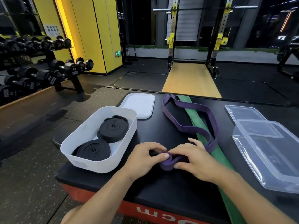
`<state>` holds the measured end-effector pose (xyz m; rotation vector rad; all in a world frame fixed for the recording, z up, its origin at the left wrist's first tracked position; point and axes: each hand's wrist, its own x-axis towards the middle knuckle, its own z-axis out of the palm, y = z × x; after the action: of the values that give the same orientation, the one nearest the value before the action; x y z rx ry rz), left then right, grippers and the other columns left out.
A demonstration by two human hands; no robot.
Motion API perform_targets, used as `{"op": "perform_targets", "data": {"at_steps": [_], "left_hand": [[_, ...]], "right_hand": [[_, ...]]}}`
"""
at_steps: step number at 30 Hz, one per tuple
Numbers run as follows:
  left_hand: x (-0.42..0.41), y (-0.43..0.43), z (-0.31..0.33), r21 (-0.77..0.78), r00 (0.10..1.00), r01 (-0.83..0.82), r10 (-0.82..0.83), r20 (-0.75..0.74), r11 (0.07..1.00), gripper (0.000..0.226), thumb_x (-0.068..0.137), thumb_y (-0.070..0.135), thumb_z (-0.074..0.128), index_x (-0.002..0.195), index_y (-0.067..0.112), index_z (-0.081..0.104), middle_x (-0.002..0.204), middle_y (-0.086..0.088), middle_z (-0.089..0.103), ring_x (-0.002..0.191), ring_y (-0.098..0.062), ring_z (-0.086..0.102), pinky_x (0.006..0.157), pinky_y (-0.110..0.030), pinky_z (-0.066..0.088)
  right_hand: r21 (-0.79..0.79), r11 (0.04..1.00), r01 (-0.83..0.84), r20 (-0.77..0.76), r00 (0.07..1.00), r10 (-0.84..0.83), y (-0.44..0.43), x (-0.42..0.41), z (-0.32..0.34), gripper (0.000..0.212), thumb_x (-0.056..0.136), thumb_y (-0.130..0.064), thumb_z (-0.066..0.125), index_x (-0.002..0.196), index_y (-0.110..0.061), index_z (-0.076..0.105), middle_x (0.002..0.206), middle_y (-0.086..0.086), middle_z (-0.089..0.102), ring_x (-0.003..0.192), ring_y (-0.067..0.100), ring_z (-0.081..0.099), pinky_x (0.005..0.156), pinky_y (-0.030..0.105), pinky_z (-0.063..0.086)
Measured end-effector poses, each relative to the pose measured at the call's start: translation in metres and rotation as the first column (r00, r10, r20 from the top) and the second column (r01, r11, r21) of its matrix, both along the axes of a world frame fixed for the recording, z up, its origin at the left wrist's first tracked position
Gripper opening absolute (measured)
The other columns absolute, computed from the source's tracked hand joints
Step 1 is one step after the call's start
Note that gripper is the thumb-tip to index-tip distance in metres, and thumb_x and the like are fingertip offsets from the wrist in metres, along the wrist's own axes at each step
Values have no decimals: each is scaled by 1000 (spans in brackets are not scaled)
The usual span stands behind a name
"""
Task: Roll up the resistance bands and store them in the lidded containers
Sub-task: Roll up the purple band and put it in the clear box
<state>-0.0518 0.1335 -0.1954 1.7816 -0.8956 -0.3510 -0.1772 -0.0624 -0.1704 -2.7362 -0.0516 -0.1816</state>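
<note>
A purple resistance band (pixel 189 109) lies looped across the black box top, its near end curled into a small fold between my hands. My left hand (pixel 145 157) pinches that curled end with thumb and fingers. My right hand (pixel 192 159) grips the band just right of the fold. A green band (pixel 200 125) runs straight under the purple one and off the near edge. The white container (pixel 129 126) at left holds two rolled black bands (pixel 113 128). Its white lid (pixel 139 104) lies behind it.
A clear plastic container (pixel 271 152) stands at the right with its clear lid (pixel 242 112) behind it. The black-topped red box (pixel 161 188) ends close in front of me. A dumbbell rack (pixel 48 71) and a squat rack (pixel 194 38) stand beyond.
</note>
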Motion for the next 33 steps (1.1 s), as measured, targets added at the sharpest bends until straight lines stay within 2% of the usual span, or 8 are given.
{"op": "perform_targets", "data": {"at_steps": [3, 6, 11, 14, 16, 20, 26, 33], "left_hand": [[-2, 1, 1, -19, 999, -26, 26, -24, 999, 22, 80, 31, 90, 90, 28, 71, 90, 9, 78, 93, -11, 73, 95, -31, 53], [-1, 1, -1, -46, 999, -16, 14, -41, 999, 19, 78, 26, 91, 85, 25, 74, 93, 9, 79, 101, -6, 72, 96, -25, 51], [-3, 4, -3, -27, 1000, -14, 14, -21, 1000, 17, 77, 25, 92, 87, 30, 78, 101, 22, 75, 121, 11, 59, 96, -3, 36], [0, 3, -4, -17, 999, -19, 20, 39, 1000, 20, 78, 33, 91, 95, 37, 81, 114, 15, 73, 129, 8, 53, 107, -16, 36], [1, 3, -5, -16, 998, 0, 1, 65, 1000, 22, 80, 36, 88, 101, 39, 82, 114, 13, 72, 130, 4, 53, 111, -24, 38], [-1, 2, -3, 33, 996, 17, -19, 83, 999, 26, 84, 49, 80, 110, 47, 79, 119, 14, 72, 130, 5, 52, 113, -28, 40], [-2, 3, -1, 54, 993, 40, -46, 105, 998, 25, 88, 37, 80, 113, 42, 80, 115, 29, 72, 129, 7, 53, 111, -22, 40], [-6, 4, 4, 7, 998, 35, -36, 57, 999, 20, 86, 28, 84, 103, 34, 75, 101, 15, 77, 103, -4, 71, 101, -29, 52]], "right_hand": [[16, 1000, 26, 10, 1000, -26, 5, 1, -3, 67, 90, -35, 74, 147, -47, 42, 135, -34, 53, 132, -16, 37, 126, 31, -3], [12, 1000, -21, -11, 1000, 21, 9, -1, -2, 73, 93, -25, 71, 152, -47, 35, 144, -35, 46, 136, -19, 31, 125, 28, -6], [9, 999, -32, 31, 999, 32, 11, 0, -3, 64, 92, -22, 69, 147, -44, 44, 118, -30, 52, 124, -12, 43, 123, 24, -8], [1, 1000, -16, 49, 999, 16, 10, -1, -4, 58, 92, -26, 70, 142, -43, 48, 112, -26, 52, 120, -11, 45, 122, 23, -8], [7, 1000, 20, 81, 996, -20, 11, -3, -5, 49, 90, -31, 74, 133, -42, 54, 106, -26, 54, 116, -9, 48, 124, 24, -5], [20, 995, 101, 141, 985, -103, 10, -5, -10, 38, 83, -49, 76, 116, -43, 59, 98, -26, 59, 109, -7, 52, 125, 28, 1], [43, 987, 153, 141, 977, -158, 19, -2, -9, 43, 70, -71, 68, 98, -41, 55, 88, -21, 58, 100, -4, 53, 122, 25, 0], [21, 973, 230, 219, 948, -229, 33, -3, -17, 50, 68, -78, 66, 86, -35, 46, 77, -20, 47, 82, -2, 50, 120, 24, 6]]}}
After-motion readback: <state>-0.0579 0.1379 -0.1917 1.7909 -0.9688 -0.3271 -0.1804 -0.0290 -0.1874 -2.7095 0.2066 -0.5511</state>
